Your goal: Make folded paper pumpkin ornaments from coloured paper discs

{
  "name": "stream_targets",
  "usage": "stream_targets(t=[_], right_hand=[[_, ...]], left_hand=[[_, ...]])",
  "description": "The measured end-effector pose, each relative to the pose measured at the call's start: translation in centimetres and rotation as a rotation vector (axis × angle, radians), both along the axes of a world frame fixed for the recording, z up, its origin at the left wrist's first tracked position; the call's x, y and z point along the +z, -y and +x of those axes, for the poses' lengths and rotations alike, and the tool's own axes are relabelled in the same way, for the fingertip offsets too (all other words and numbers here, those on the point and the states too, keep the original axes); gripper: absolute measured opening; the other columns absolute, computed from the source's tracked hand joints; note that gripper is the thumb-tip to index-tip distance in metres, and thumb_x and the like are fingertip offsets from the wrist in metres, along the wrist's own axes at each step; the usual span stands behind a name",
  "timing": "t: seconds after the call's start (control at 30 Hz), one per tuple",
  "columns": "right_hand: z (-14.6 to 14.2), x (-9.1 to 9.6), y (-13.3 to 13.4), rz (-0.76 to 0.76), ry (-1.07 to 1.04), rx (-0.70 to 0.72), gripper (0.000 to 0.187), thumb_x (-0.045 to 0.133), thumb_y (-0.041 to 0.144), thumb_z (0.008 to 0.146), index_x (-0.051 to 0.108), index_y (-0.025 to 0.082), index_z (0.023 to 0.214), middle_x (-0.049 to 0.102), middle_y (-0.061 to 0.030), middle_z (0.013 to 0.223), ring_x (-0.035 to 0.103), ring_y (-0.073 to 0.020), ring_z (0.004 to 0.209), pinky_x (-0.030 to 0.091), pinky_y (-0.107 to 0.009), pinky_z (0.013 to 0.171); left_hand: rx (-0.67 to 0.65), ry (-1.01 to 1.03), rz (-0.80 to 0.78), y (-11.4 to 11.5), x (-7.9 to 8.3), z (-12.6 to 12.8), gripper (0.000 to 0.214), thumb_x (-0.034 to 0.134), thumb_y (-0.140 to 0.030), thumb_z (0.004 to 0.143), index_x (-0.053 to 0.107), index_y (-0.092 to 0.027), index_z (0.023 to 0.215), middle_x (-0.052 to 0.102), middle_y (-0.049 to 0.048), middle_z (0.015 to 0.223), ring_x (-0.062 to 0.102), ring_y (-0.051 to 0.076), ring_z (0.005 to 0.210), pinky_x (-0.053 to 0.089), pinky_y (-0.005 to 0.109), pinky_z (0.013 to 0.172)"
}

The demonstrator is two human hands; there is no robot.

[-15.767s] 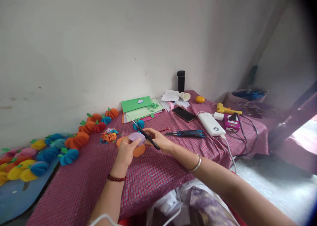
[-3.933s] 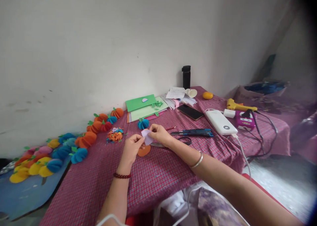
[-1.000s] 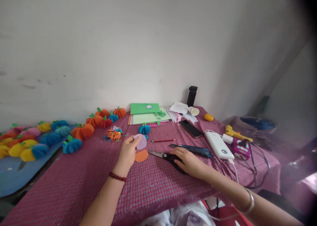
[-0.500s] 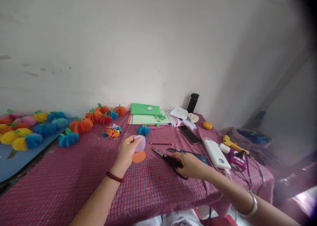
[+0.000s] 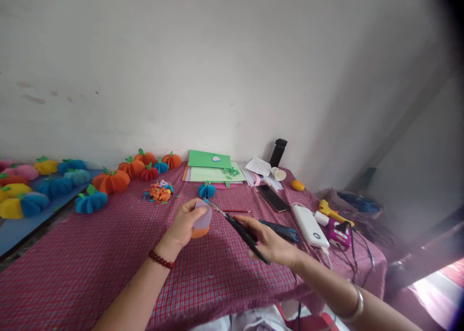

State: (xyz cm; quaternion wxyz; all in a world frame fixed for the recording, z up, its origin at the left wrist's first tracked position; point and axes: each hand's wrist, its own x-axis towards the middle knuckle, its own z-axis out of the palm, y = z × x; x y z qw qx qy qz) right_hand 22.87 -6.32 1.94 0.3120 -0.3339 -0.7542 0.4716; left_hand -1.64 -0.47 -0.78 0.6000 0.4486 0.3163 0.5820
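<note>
Between the thumb and fingers of my left hand (image 5: 184,221) is a light purple paper piece (image 5: 203,217) with a rounded edge. Behind and below it shows part of an orange paper piece (image 5: 200,233) on the checked cloth. My right hand (image 5: 266,239) grips black-handled scissors (image 5: 242,232), raised off the table, their blades pointing up and left toward the purple paper. A small blue paper pumpkin (image 5: 206,190) stands just beyond my left hand. Past the scissors lies a red pencil (image 5: 235,210), partly hidden by the blades.
Several paper pumpkins (image 5: 111,181) stand at the left, near a heap of paper scraps (image 5: 159,192). Green sheets (image 5: 208,160) lie at the back. On the right are a phone (image 5: 272,198), a white power bank (image 5: 310,225), a yellow glue gun (image 5: 333,214), cables and a black bottle (image 5: 278,152).
My right hand has lifted the scissors from the table, tilting the blades up toward the purple paper. The purple paper now covers more of the orange piece. The view has shifted slightly right.
</note>
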Motion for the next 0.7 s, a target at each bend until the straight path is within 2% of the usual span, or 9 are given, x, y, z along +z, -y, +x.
stream_targets(t=[0.07, 0.17, 0.3, 0.47, 0.7], right_hand=[[-1.0, -0.1, 0.0, 0.056, 0.045, -0.065, 0.074, 0.076, 0.033, 0.070, 0.047, 0.020, 0.137, 0.054, -0.0130, 0.134, 0.054, -0.0263, 0.119, 0.041, -0.042, 0.103], [-1.8, -0.2, 0.3, 0.203, 0.147, -0.166, 0.058, 0.066, 0.021, 0.076, 0.053, 0.020, 0.132, 0.063, -0.0099, 0.120, 0.061, -0.0217, 0.102, 0.049, -0.036, 0.090], [-1.8, 0.2, 0.7, 0.409, 0.245, -0.224, 0.059, 0.061, 0.013, 0.073, 0.056, 0.023, 0.131, 0.063, -0.0085, 0.116, 0.058, -0.0209, 0.101, 0.048, -0.034, 0.089], [-1.4, 0.3, 1.0, 0.462, 0.296, -0.245, 0.058, 0.060, 0.014, 0.073, 0.056, 0.023, 0.131, 0.063, -0.0090, 0.111, 0.059, -0.0206, 0.097, 0.049, -0.033, 0.086], [-1.4, -0.3, 1.0, 0.458, 0.318, -0.249, 0.058, 0.059, 0.014, 0.075, 0.056, 0.023, 0.132, 0.063, -0.0069, 0.097, 0.056, -0.0161, 0.077, 0.049, -0.029, 0.071]], left_hand=[[-0.003, -0.025, 0.034, 0.0, -0.1, -0.1, 0.017, 0.076, -0.029, 0.060, 0.065, -0.017, 0.063, 0.059, -0.0026, 0.057, 0.050, 0.010, 0.051, 0.037, 0.021, 0.052], [-0.012, -0.045, 0.061, 0.1, 0.0, -0.1, 0.016, 0.075, -0.028, 0.059, 0.064, -0.017, 0.062, 0.060, -0.0010, 0.059, 0.049, 0.010, 0.052, 0.036, 0.021, 0.051], [-0.058, -0.038, 0.048, 0.5, 0.6, -0.1, 0.021, 0.077, -0.031, 0.053, 0.064, -0.017, 0.061, 0.059, -0.0008, 0.056, 0.048, 0.010, 0.050, 0.036, 0.021, 0.050], [-0.058, -0.051, 0.011, 0.7, 0.7, 0.1, 0.023, 0.079, -0.030, 0.050, 0.063, -0.017, 0.060, 0.060, -0.0005, 0.057, 0.050, 0.011, 0.050, 0.036, 0.022, 0.050], [-0.042, -0.029, -0.019, 0.8, 0.5, 0.2, 0.024, 0.080, -0.031, 0.050, 0.064, -0.017, 0.061, 0.060, -0.0001, 0.059, 0.051, 0.011, 0.052, 0.036, 0.023, 0.051]])
